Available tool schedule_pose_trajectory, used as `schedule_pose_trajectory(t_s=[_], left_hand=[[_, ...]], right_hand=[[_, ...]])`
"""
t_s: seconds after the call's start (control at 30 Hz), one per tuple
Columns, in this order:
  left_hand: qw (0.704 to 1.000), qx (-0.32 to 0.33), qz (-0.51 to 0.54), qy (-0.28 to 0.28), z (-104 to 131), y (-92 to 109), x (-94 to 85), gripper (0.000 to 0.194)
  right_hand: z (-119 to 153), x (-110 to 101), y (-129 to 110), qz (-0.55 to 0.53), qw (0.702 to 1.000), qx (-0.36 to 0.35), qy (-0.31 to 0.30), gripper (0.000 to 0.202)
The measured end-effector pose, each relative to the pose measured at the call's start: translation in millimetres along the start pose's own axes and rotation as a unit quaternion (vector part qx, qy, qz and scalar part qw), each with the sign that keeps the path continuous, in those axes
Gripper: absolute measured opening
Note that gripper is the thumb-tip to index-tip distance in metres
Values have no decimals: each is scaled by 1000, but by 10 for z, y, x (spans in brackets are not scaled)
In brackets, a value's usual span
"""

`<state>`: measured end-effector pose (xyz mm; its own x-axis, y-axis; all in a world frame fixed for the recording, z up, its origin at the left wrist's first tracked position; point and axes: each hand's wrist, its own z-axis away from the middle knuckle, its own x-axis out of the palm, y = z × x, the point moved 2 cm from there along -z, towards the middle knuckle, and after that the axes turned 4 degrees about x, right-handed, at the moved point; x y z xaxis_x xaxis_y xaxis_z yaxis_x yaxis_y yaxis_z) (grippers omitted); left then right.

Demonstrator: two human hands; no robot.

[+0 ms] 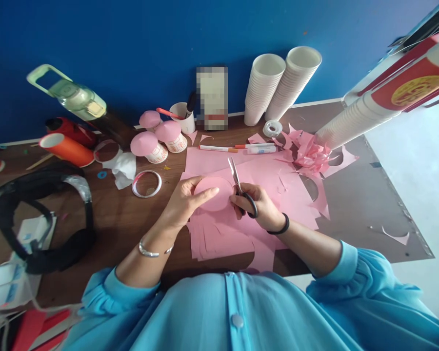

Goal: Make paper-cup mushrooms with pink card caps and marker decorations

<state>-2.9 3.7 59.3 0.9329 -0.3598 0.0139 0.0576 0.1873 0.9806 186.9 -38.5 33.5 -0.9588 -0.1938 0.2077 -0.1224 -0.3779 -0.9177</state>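
My left hand point(192, 199) pinches a round pink paper disc point(214, 199), its thumb lying across the top. Scissors point(237, 178) with black handles are in my right hand point(256, 202), their blades pointing up and away beside the disc's right edge. The fingertips of my right hand come close to that edge; whether they touch it I cannot tell. Beneath both hands lie overlapping sheets of pink paper point(289, 195), with more cut pieces point(223, 241) nearer to me.
Paper cups with pink cone tops point(169, 131) stand at the back left, near a tape ring point(147, 184) and a bottle point(84, 102). Markers point(218, 148) lie behind the sheets. Tall stacks of white cups point(264, 87) and crumpled pink scraps point(312, 153) are at the right.
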Motion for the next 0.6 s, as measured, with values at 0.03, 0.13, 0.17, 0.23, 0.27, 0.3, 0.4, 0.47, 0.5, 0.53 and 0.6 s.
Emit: schedule_pose_trajectory(t_s=[0.03,0.13,0.17,0.23,0.27,0.3,0.4,0.47,0.5,0.53,0.6], left_hand=[[1000,3,-24,-13,-8,40,-26,29],[994,-4,-98,-47,-18,116,-80,27],[992,-8,-115,-52,-17,122,-90,28],[992,-18,-121,-44,-15,112,-105,30],[993,-21,-109,-36,-14,100,-111,30],[995,-23,-92,-28,-15,88,-117,30],[999,-12,-51,-8,-22,75,-142,28],[999,-6,-45,0,-25,88,-160,27],[999,-7,-43,2,-26,96,-168,27],[999,-8,-41,1,-26,104,-173,27],[999,-8,-40,0,-26,116,-180,27]], right_hand=[[1,-2,0,10,1000,6,-16,35],[15,12,1,44,998,15,-47,38],[22,20,0,52,997,14,-51,40],[35,34,-5,58,997,6,-55,43],[39,39,-8,59,997,-3,-57,44],[42,42,-10,61,996,-16,-60,45],[40,48,2,86,992,-56,-76,51],[34,51,29,114,988,-62,-85,54],[32,53,45,127,986,-59,-89,55],[30,54,60,137,985,-54,-93,56],[28,54,79,158,981,-53,-95,58]])
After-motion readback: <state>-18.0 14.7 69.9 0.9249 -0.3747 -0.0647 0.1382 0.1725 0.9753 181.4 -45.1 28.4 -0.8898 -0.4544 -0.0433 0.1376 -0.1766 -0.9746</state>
